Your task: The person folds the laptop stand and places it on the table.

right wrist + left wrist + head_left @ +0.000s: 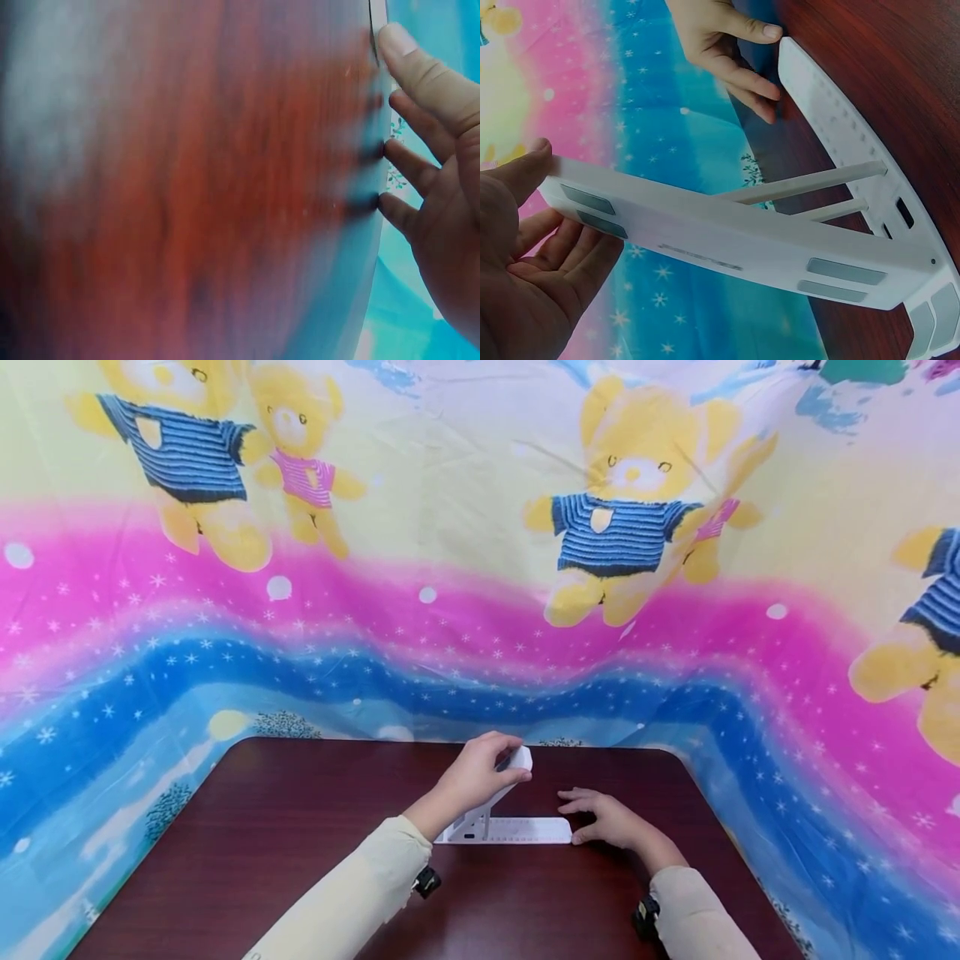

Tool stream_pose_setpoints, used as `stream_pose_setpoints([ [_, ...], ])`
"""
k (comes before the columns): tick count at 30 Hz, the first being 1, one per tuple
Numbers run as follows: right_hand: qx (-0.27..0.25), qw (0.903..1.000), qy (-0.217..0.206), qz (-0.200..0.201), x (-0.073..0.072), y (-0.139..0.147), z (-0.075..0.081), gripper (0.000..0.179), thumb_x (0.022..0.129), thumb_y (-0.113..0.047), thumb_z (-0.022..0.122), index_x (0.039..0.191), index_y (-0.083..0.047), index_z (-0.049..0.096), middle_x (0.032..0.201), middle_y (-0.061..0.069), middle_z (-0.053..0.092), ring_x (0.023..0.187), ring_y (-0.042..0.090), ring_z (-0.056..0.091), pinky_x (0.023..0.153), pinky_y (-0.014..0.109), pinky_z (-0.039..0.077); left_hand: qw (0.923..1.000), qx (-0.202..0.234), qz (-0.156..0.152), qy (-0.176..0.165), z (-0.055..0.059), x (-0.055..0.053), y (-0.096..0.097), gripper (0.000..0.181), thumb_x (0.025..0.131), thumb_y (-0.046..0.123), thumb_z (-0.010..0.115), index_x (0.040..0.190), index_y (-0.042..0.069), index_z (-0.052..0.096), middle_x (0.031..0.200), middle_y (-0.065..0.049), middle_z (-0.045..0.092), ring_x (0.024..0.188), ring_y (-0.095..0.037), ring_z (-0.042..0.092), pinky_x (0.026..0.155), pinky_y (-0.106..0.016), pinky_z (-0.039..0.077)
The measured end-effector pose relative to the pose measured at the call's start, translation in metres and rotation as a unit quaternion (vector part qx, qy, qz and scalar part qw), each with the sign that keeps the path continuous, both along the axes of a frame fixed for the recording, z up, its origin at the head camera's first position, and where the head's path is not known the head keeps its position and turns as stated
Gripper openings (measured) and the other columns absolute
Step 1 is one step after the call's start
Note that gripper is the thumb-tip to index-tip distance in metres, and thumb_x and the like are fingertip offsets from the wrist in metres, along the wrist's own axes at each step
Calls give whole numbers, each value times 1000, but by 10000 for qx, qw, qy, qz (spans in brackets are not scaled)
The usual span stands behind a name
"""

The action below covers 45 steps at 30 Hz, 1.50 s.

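A white folding stand [528, 830] lies on the dark wood table, its lower arm flat and its upper arm [705, 232] raised at a slant. Two struts [817, 182] join the arms, and grey pads line the upper arm's outer face. My left hand [480, 768] grips the raised end of the upper arm between thumb and fingers. On the other side, my right hand [611, 821] has its fingers spread, with the thumb tip right at the free end of the lower arm. In the right wrist view, the fingertips of the right hand [442, 172] are against the table surface.
The table [300, 852] has rounded far corners. Behind it and along its sides hangs a cloth [450, 635] printed with teddy bears and snowflakes. Each wrist carries a small black camera [427, 882].
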State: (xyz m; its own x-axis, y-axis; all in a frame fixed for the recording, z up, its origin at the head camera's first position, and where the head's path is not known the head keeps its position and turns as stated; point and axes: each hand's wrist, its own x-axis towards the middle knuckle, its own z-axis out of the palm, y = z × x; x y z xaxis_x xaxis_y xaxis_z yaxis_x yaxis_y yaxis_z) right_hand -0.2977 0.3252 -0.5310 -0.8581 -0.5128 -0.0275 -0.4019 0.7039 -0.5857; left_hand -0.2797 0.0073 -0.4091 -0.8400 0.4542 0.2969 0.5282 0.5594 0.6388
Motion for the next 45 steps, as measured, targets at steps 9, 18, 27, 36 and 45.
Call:
stream_pose_setpoints([
  [9, 205, 9996, -20, -169, 11, -12, 3, 33, 84, -24, 84, 117, -25, 80, 143, 1, 63, 148, 41, 35, 110, 63, 41, 9996, 23, -268, -10, 3, -1, -4, 56, 91, 34, 79, 141, 14, 63, 130, -1, 66, 118, -16, 63, 98, -31, 56],
  [18, 519, 9982, 64, 307, 17, -22, 7, 42, 87, -20, 82, 129, -22, 74, 142, -4, 64, 145, 36, 42, 109, 58, 45, 9980, -413, -357, 321, 4, -5, -8, 56, 97, 34, 72, 147, 15, 57, 144, -2, 61, 130, -20, 60, 103, -34, 54],
  [27, 592, 9974, 312, 285, 26, -26, 6, 42, 83, -22, 85, 124, -19, 76, 131, -7, 70, 142, 37, 48, 107, 58, 47, 9985, -388, -393, 50, 7, 1, -4, 55, 96, 30, 72, 147, 18, 57, 148, -1, 58, 132, -16, 58, 93, -26, 57],
  [36, 872, 9933, 633, 409, 32, -30, 7, 49, 82, -23, 86, 129, -20, 73, 136, -8, 67, 141, 34, 49, 106, 56, 48, 9964, -393, -296, 684, 2, 0, 0, 50, 96, 25, 73, 143, 15, 60, 142, -4, 62, 127, -17, 62, 94, -26, 57],
  [45, 917, 9923, 682, 468, 40, -36, 11, 47, 80, -28, 87, 125, -20, 76, 130, -9, 70, 140, 34, 51, 111, 64, 39, 9943, -190, -403, 972, -4, 1, 2, 47, 96, 15, 73, 142, 11, 62, 140, -7, 64, 124, -19, 65, 95, -26, 56],
])
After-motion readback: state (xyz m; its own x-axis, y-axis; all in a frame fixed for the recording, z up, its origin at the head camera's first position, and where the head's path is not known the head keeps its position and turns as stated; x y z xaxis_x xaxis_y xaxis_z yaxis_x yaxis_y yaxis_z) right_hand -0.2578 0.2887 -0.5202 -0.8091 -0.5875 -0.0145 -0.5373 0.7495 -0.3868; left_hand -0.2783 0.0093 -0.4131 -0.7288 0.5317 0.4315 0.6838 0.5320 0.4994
